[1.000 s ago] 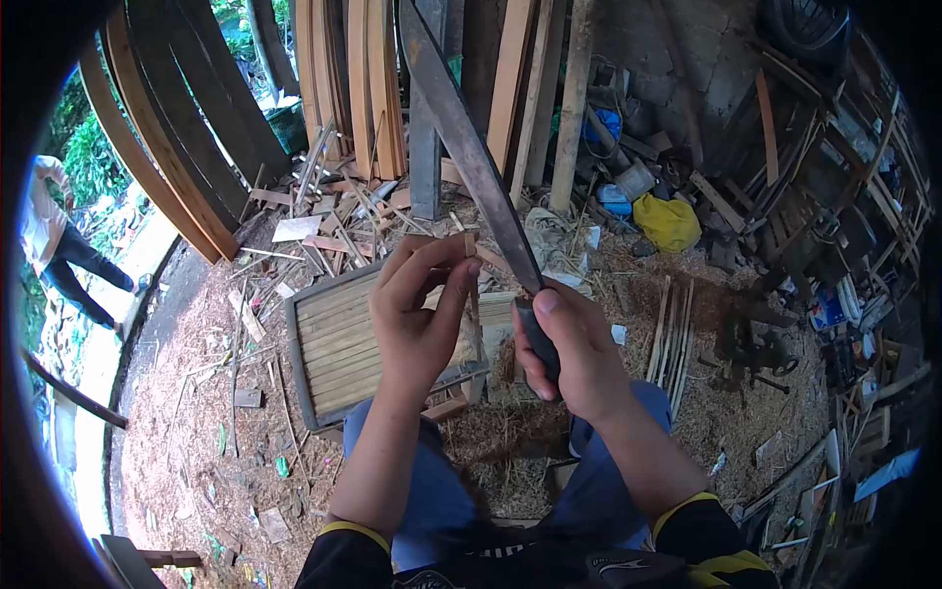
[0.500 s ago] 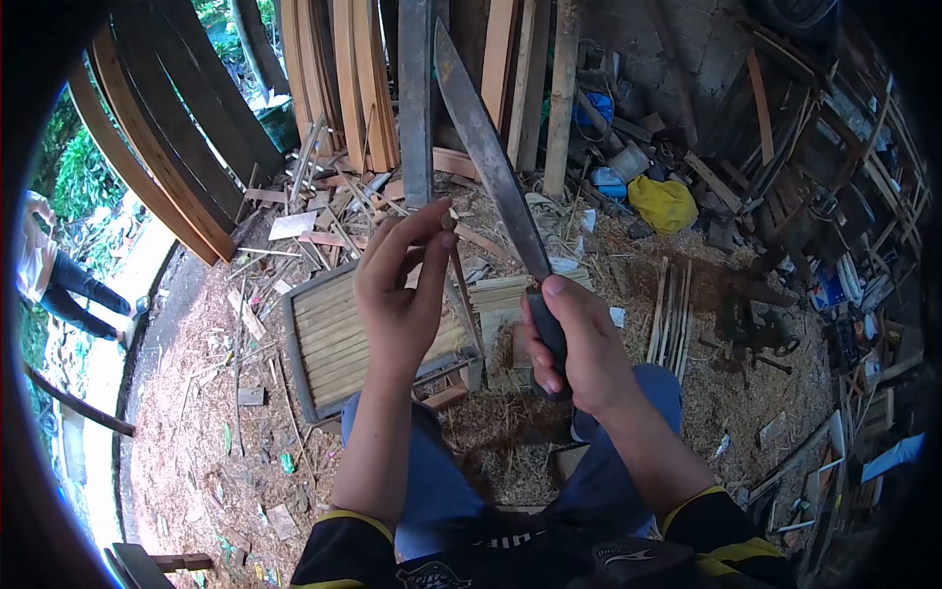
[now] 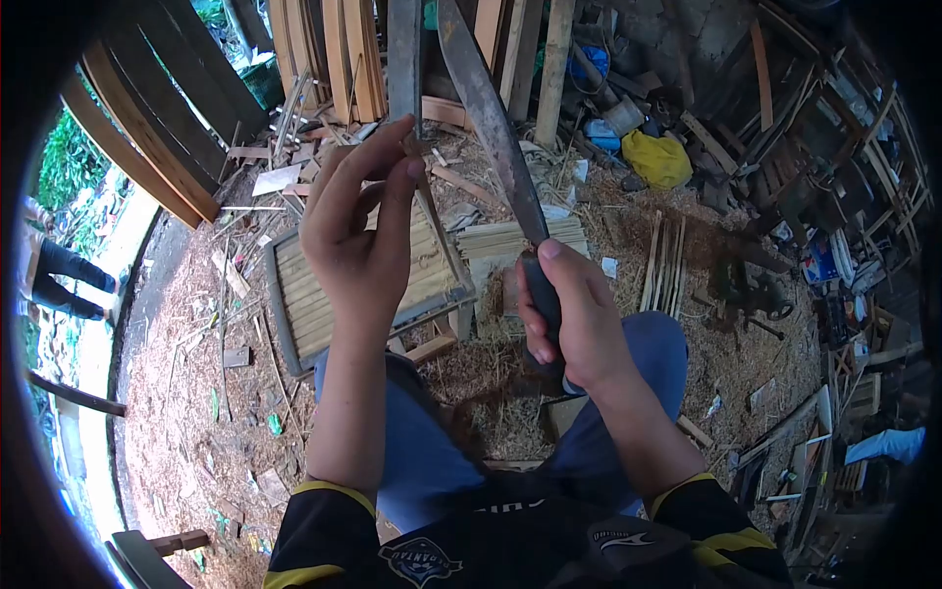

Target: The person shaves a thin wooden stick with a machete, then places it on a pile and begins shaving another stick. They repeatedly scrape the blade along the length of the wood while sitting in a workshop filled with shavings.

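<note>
My right hand [image 3: 584, 319] is wrapped round the dark handle of a machete [image 3: 502, 147]. Its long, stained blade points up and slightly left, away from me. To the left, my left hand [image 3: 358, 216] is raised, thumb and forefinger pinched on the end of a thin wooden strip [image 3: 420, 172]. The strip's lower part runs down in front of a framed slatted panel [image 3: 339, 285] and is hard to tell from its edge. The blade and the left fingertips are apart. A bundle of thin pale strips [image 3: 520, 239] lies behind the machete handle.
Wood shavings cover the ground [image 3: 186, 393]. Tall boards [image 3: 343, 59] lean at the back, and a yellow bag [image 3: 655, 160] lies back right. More thin sticks [image 3: 664, 263] rest to the right. Scrap wood piles up along the right side. A person's legs [image 3: 69, 280] show far left.
My left hand has moved up and to the left, still pinching the strip. My right hand and the machete have shifted slightly up. The whole view has tilted a little.
</note>
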Demonstrator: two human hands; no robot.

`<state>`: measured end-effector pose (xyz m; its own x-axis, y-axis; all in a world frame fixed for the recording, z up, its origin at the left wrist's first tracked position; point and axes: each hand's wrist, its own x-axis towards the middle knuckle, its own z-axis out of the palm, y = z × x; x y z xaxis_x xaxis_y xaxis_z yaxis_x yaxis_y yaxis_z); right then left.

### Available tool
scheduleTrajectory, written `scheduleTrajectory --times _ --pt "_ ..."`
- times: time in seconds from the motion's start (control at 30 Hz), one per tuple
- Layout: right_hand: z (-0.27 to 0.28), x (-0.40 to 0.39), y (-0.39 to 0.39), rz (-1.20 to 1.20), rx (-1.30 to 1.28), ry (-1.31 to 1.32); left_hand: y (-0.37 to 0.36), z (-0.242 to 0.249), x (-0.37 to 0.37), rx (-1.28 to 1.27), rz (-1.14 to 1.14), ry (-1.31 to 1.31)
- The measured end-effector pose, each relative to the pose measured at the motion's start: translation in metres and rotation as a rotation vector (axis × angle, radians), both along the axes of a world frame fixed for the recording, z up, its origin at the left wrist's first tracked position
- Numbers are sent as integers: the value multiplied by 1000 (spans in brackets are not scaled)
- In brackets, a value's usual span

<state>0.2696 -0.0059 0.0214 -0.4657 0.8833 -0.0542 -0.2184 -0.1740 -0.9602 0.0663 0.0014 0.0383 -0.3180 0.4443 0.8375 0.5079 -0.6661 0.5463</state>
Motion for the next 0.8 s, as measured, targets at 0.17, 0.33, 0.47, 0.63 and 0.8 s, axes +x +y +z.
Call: scheduleTrajectory --times 0.17,0.33,0.47,0.63,0.8 --pt "-2 -1 -3 -12 3 1 -3 -6 0 -14 -8 -36" --pt "-5 1 -3 -3 0 15 -3 -7 -1 -43 -8 -26" --pt "-6 3 -4 -14 -12 18 3 -11 -2 -59 -17 -54" --pt "-9 5 -4 -38 -33 11 3 -11 -1 -59 -21 -68" --pt "-9 7 -4 -38 -46 10 4 -12 -2 -42 -19 -94"
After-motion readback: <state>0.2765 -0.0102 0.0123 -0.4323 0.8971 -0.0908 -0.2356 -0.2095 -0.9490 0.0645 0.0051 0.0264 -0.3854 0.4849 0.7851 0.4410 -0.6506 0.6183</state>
